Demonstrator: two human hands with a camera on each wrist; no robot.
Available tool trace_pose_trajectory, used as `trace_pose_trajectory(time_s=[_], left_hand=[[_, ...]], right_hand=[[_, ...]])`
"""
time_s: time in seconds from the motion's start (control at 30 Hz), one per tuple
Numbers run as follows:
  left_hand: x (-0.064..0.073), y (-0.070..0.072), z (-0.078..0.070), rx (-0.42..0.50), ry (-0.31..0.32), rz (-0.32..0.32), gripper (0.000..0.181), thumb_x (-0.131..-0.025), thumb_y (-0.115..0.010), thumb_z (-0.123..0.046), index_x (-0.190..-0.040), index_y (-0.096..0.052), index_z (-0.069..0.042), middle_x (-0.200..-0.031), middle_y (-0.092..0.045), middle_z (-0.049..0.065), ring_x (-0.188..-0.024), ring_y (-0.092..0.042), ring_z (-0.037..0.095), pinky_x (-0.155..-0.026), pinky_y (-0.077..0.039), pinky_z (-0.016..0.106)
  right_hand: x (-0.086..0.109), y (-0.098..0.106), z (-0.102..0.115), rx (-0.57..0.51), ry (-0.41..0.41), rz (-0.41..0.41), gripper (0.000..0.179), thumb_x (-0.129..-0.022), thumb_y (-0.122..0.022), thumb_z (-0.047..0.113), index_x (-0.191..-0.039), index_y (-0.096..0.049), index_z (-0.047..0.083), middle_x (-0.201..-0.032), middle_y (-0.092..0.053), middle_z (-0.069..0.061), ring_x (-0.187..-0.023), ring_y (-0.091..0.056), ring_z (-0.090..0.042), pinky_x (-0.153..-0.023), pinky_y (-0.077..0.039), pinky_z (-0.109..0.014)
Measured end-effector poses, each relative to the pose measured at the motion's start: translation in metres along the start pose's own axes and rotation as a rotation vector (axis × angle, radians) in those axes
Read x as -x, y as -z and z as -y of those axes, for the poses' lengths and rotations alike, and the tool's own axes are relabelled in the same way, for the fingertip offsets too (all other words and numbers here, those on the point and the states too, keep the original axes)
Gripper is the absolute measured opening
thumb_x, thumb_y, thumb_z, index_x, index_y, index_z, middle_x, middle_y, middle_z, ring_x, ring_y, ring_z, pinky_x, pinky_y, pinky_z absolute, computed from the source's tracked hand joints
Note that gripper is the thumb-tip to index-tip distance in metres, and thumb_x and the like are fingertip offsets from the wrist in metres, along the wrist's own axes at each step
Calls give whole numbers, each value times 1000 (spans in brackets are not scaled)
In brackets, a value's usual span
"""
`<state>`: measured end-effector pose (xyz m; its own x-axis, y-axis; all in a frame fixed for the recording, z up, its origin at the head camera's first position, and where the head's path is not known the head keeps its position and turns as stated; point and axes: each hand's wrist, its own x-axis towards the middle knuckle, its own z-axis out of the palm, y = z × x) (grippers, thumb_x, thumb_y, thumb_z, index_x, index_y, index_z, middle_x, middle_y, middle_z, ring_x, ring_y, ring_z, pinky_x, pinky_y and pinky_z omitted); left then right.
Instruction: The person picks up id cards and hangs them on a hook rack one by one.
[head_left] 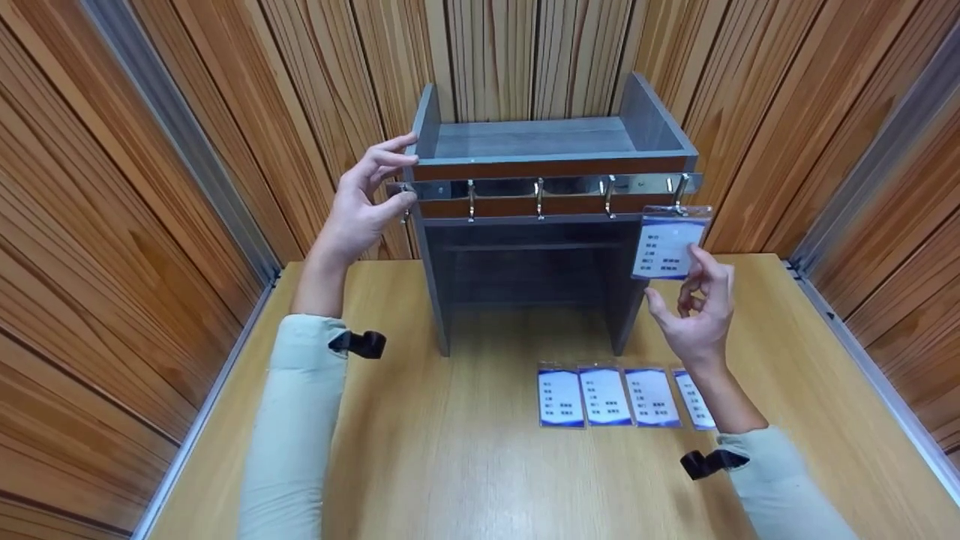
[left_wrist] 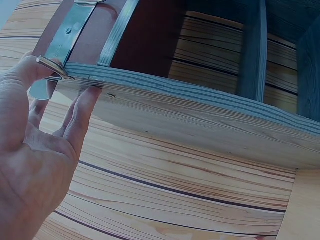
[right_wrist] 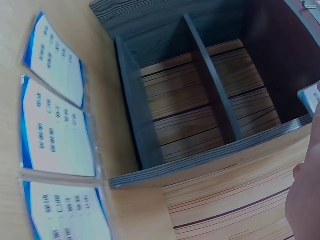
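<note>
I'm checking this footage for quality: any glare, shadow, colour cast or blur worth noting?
Head view: soft glare on the tabletop, shadow inside the shelf unit; left wrist view: a bluish cast, strongest on the grey boards; right wrist view: print on the lying cards looks soft, and the right hand is cropped.

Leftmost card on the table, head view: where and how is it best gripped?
Probably pinch the leftmost card by its free left edge, coming from the left and slightly above. It lies flat on the table, and its right edge sits close beside the next card, leaving little finger room there.
</note>
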<state>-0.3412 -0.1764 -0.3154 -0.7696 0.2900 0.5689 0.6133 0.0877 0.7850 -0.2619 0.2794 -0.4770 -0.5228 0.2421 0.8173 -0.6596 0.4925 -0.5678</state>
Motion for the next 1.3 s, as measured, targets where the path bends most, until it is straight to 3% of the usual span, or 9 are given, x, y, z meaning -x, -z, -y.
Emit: trace_pose_trajectory(time_s=[0.23, 0.47, 0.83, 1.3], left_hand=[[0, 0, 0, 11, 1, -1, 35, -105, -65, 4, -137, -69, -9, -177, -49, 12, -167, -42, 33, -141, -24, 67], [0, 1, -1, 23, -24, -6, 34, -103, -65, 7, -135, -69, -5, -175, -50, 16, -166, -45, 35, -143, -24, 62], [1, 0, -2, 9, -11, -4, 35, -104, -65, 4, -137, -68, -7, -176, -49, 14, -168, -42, 33, -142, -23, 65], [0, 0, -1, 7, -11, -7, 34, -105, -65, 4, -138, -67, -4, -176, -50, 12, -167, -44, 33, -141, -26, 64]], right_hand=[[10, 8, -5, 26, -14, 12, 75, -82, -86, -7, -151, -56, -1, -118, -51, 17, -70, -48, -9, -59, -37, -10], [19, 15, -11, 36, -20, 65, 78, -79, -88, -9, -151, -59, -2, -121, -53, 15, -74, -51, -12, -58, -35, -8], [37, 29, -19, 77, 15, 182, 80, -74, -91, -10, -148, -62, -4, -118, -62, -23, -81, -55, -12, -56, -32, -4], [64, 55, -31, 177, -19, 268, 83, -74, -92, -15, -150, -61, -3, -121, -60, -22, -86, -57, -11, -58, -39, -10]])
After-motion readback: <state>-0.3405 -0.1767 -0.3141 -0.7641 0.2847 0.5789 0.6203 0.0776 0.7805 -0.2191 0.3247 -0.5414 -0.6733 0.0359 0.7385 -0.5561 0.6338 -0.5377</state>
